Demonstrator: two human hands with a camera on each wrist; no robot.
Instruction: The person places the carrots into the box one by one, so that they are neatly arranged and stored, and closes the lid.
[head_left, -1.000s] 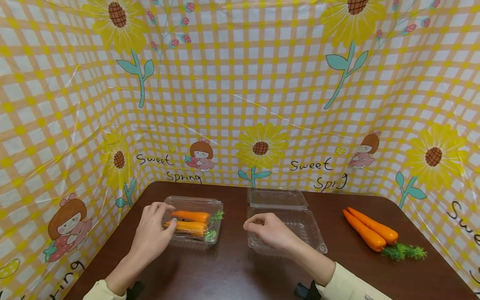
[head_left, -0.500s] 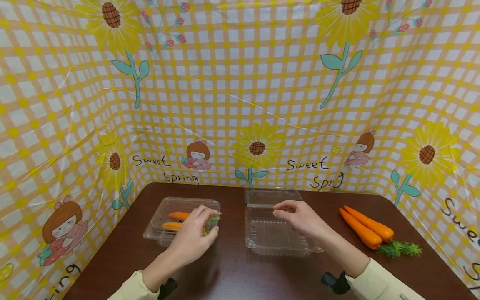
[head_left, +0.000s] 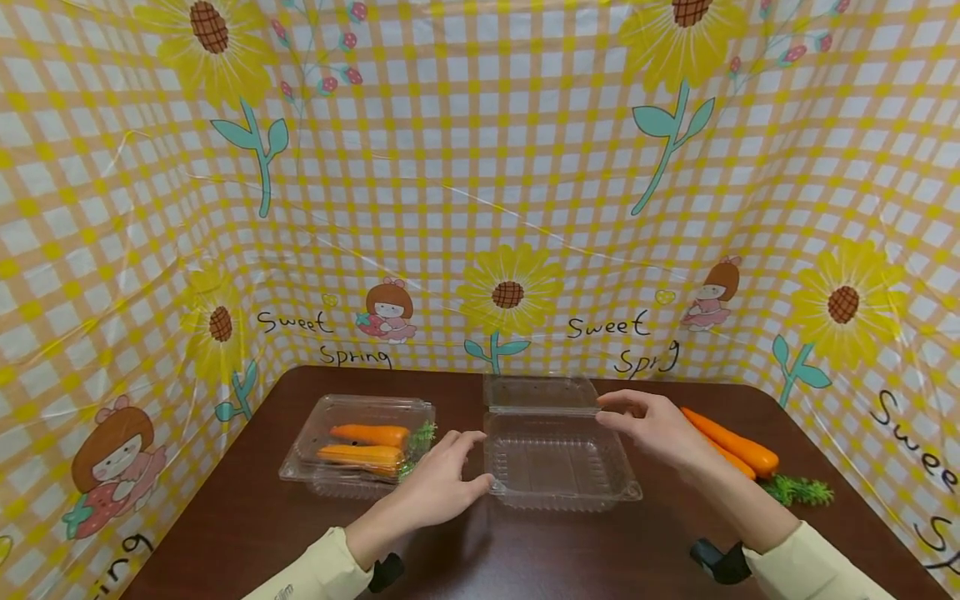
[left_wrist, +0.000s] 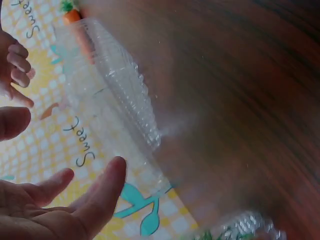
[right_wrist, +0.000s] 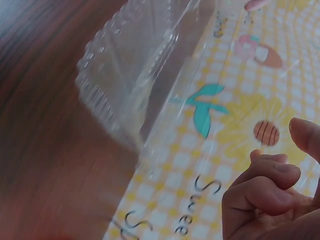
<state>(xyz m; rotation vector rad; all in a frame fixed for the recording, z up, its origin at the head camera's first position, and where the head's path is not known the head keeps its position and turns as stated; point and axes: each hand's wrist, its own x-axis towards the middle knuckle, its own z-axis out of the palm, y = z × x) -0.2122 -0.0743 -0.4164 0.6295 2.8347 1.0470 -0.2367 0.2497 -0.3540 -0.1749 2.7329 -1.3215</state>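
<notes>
A clear plastic clamshell box (head_left: pixel 555 498) stands in the middle of the table, its lid (head_left: pixel 538 392) folded back. My left hand (head_left: pixel 442 482) hovers by its left front corner, fingers extended and apart, holding nothing. Whether its thumb touches the rim cannot be told. Beyond the box's right side is my right hand (head_left: pixel 651 423), fingers loosely bent around nothing. It partly hides two orange carrots (head_left: pixel 741 446) with green tops lying on the table. In the right wrist view the box (right_wrist: pixel 115 75) sits apart from the fingers (right_wrist: pixel 265 192).
A closed clear clamshell (head_left: pixel 296 473) holding two carrots (head_left: pixel 371 434) stands at the left, its right front corner partly behind my left hand. The dark wooden table (head_left: pixel 465 558) is enclosed by a yellow checked cloth (head_left: pixel 450 225) at the back and sides.
My left hand has moved right, from over the closed box to the open one. My right hand has moved right across the open box toward the loose carrots. Both boxes stay put.
</notes>
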